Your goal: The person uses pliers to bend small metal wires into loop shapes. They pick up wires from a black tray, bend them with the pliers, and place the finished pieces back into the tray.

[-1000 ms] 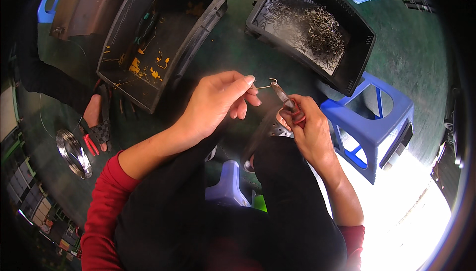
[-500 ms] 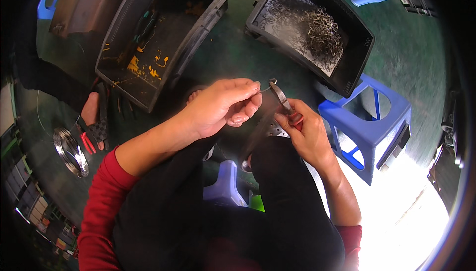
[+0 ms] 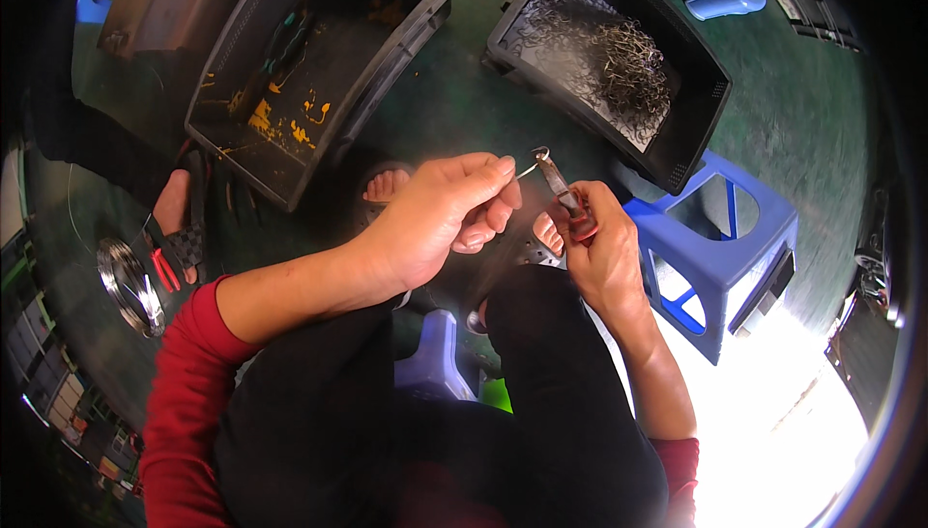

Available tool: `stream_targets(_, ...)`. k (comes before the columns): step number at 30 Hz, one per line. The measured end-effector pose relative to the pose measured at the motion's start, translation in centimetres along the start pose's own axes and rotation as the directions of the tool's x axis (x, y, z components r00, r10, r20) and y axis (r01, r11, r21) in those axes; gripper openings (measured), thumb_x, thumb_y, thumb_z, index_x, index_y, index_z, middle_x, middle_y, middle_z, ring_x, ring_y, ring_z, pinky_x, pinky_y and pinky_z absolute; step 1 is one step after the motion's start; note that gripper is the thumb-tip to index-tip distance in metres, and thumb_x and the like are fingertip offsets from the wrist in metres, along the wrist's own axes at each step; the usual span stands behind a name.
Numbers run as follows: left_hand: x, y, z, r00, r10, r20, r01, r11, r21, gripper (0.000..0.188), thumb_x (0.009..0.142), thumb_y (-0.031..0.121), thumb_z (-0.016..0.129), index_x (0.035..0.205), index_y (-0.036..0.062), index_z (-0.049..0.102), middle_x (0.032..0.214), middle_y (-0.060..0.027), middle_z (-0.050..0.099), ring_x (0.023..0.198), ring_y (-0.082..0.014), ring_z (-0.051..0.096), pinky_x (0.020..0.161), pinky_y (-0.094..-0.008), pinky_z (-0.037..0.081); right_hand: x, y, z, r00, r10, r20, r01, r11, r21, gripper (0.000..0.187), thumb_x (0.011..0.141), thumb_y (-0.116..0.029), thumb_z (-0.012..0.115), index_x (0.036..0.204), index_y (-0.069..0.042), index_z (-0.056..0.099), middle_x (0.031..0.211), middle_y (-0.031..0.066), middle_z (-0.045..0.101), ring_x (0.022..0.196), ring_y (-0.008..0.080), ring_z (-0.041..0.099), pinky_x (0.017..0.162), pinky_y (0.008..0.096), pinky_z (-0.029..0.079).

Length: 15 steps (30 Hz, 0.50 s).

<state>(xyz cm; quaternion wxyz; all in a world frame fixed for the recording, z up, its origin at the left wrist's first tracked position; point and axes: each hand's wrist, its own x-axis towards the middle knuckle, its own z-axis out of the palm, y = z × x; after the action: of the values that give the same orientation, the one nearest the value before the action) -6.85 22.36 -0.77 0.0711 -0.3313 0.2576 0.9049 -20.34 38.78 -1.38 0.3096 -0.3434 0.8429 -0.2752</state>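
Note:
Thumb and fingertips of my left hand [image 3: 462,201] pinch a thin piece of wire [image 3: 528,171]. Its far end is curved and meets the jaws of the pliers. My right hand [image 3: 601,243] is wrapped round the red handles of these pliers [image 3: 554,176], whose metal head points up and a little left. Both hands are above my knees, a short way apart. Beyond them on the right, a black crate [image 3: 527,79] holds a tangled heap of small bent wire pieces [image 3: 628,64] on a pale sheet.
A second black crate [image 3: 333,156] with yellow stains stands at the upper left. A blue stool [image 3: 749,257] is close to my right arm. On the left lie a wire coil [image 3: 130,286] and red-handled pliers [image 3: 164,270], beside another person's foot [image 3: 174,204].
Both hands have shifted slightly to the right. The pliers' head is now tilted a little more upright, with the wire's end still at the jaws.

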Motion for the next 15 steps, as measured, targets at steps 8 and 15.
stream_targets(8, -0.32, -0.21, 0.55, 0.998, -0.062, -0.022, 0.059, 0.993, -0.105, 0.028, 0.102, 0.029, 0.051, 0.086, 0.0075, 0.059, 0.066, 0.0041, 0.050, 0.051, -0.0038, 0.035, 0.048, -0.0191, 0.027, 0.03, 0.31, 0.31, 0.998, -0.054, -0.033, 0.052, 0.997, -0.048, 0.028, 0.077, -0.001, 0.066, 0.102, -0.002, 0.055, 0.093, 0.0170, 0.060, 0.084, 0.0390, 0.060, 0.070, 0.0446, 0.047)
stream_targets(15, -0.47, -0.41, 0.48, 0.995, -0.095, -0.027, 0.089, 0.982, -0.167, 0.028, 0.103, 0.029, 0.049, 0.087, 0.0072, 0.058, 0.066, 0.0042, 0.049, 0.049, -0.0038, 0.034, 0.048, -0.0194, 0.028, 0.12, 0.73, 0.99, 0.993, -0.088, -0.075, 0.081, 0.992, -0.094, 0.031, 0.075, 0.002, 0.066, 0.103, -0.004, 0.055, 0.093, 0.0156, 0.060, 0.087, 0.0378, 0.059, 0.071, 0.0455, 0.047)
